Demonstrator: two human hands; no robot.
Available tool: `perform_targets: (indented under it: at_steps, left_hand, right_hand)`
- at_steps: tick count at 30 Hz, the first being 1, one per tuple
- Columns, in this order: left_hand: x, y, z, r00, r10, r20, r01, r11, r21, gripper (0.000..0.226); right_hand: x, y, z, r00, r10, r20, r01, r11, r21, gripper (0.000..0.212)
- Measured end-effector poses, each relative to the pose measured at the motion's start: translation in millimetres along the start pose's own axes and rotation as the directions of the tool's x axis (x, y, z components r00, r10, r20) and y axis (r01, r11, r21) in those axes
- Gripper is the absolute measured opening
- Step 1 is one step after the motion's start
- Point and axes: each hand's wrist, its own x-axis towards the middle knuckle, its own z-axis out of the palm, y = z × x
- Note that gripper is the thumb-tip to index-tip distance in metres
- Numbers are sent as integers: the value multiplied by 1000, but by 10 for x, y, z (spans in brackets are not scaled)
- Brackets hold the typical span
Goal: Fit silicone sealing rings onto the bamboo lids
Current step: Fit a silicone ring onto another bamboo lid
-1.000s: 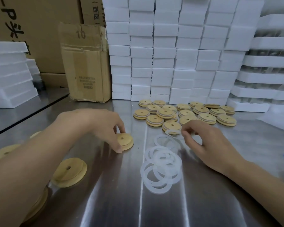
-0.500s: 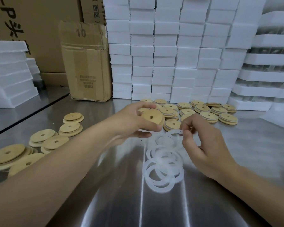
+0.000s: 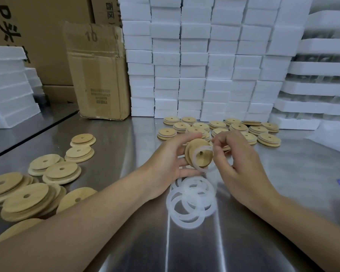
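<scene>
Head view: my left hand (image 3: 171, 160) grips a round bamboo lid with a centre hole (image 3: 192, 149), held tilted above the steel desk (image 3: 263, 213). My right hand (image 3: 236, 165) pinches a translucent white silicone sealing ring (image 3: 201, 169), which lies partly round the lid's raised step with its lower arc hanging loose. Recommendation: pin the seated edge with my left thumb, stretch the ring evenly round the step, and check for twists. Spare rings (image 3: 185, 224) lie heaped just below; bare lids (image 3: 61, 171) wait at left.

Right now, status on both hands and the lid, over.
Left hand grips round bamboo lid midair. Right hand pinches translucent white silicone ring, partly round the lid. Nothing blocking; loose rings lie below.
</scene>
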Motion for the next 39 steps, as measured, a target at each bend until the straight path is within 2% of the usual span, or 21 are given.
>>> perform_targets:
  at_steps: [4, 9, 11, 15, 19, 24, 29, 32, 39]
  left_hand:
    - [4, -95, 1, 978, 205, 50, -210, 935, 285, 47]
    - [37, -100, -32, 905, 420, 67, -391, 760, 520, 33]
    - [44, -96, -65, 891, 443, 100, -411, 695, 590, 30]
    - [42, -138, -129, 892, 440, 98, -396, 662, 636, 33]
    - [58, -176, -143, 869, 478, 124, -437, 626, 646, 23]
    - [47, -177, -154, 885, 446, 132, -433, 685, 586, 25]
    - [60, -197, -200, 889, 439, 129, -437, 734, 520, 11]
    - [69, -201, -218, 892, 438, 116, -433, 750, 500, 14]
    - [73, -139, -219, 923, 383, 46, -361, 814, 455, 14]
  right_hand:
    - [1, 20, 18, 1000, -9, 2, 9, 1000, -20, 8]
    - [5, 48, 19, 1000, 1, -14, -2, 999, -50, 6]
    - [7, 56, 15, 1000, 7, -20, -8, 999, -50, 5]
    - [9, 70, 22, 1000, 18, -6, -18, 998, -59, 6]
    - [8, 89, 22, 1000, 25, 18, -24, 997, -71, 7]
    - [14, 80, 10, 999, 28, 28, -26, 997, -71, 7]
    - [17, 53, -4, 998, 50, 25, -49, 997, -53, 6]
    - [19, 41, -18, 997, 65, 39, -63, 997, -45, 6]
    - [33, 36, -57, 981, 176, 87, -183, 980, 79, 14]
